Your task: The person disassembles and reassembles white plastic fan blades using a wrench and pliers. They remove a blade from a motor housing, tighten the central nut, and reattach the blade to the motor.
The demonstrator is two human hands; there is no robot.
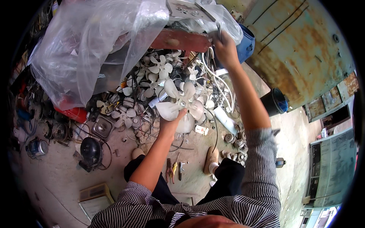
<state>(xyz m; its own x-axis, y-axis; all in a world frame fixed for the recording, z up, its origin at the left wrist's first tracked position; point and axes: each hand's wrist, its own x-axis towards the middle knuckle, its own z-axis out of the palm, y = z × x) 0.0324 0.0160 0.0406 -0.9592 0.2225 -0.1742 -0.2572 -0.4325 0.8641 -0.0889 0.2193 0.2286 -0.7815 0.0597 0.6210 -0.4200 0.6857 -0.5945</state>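
My left hand (173,124) is closed on a pale metal fan blade (183,103), thumb near its hub. It is raised over a heap of similar fan blades (161,67), small motors and wires. My right hand (227,49) reaches far forward to the corner of a worn red-brown board edge (178,40). Its fingers are closed around a dark, narrow tool-like thing (219,31) whose kind I cannot make out. On the floor between my feet lie pliers (169,171), a yellow-handled tool (174,171) and another small hand tool (180,171).
Clear plastic sheeting (102,41) drapes over the far left side. A red cylinder (74,113), a metal basin (102,126) and a black compressor (91,149) lie left. At right stand a blue barrel (247,45), a black bucket (274,102) and a rusty metal panel (300,49).
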